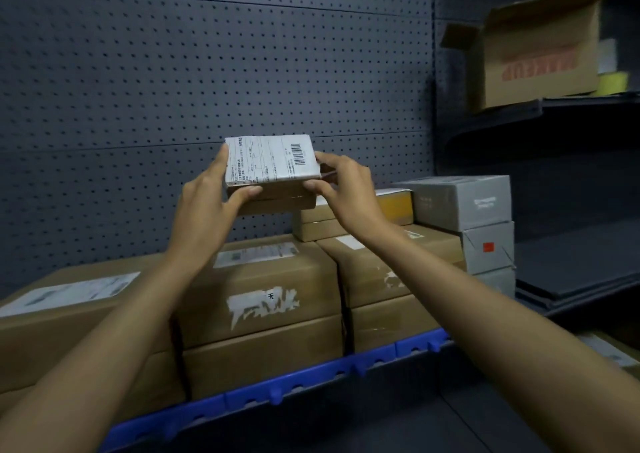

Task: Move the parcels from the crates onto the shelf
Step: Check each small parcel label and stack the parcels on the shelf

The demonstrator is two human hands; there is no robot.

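Observation:
A small flat brown parcel (273, 166) with a white barcode label on top is held in the air in front of the dark pegboard. My left hand (207, 206) grips its left end, thumb on the front edge. My right hand (341, 189) grips its right end. The parcel hangs just above a brown parcel (259, 286) in the row of cardboard parcels on the shelf, whose front carries a blue strip (374, 357). No crate is in view.
More brown parcels (377, 272) and stacked grey boxes (464, 206) fill the shelf to the right. A small yellow-sided box (394, 206) lies behind my right hand. An open cardboard box (533, 54) stands on a higher shelf at the right, above a dark shelf board (581, 262).

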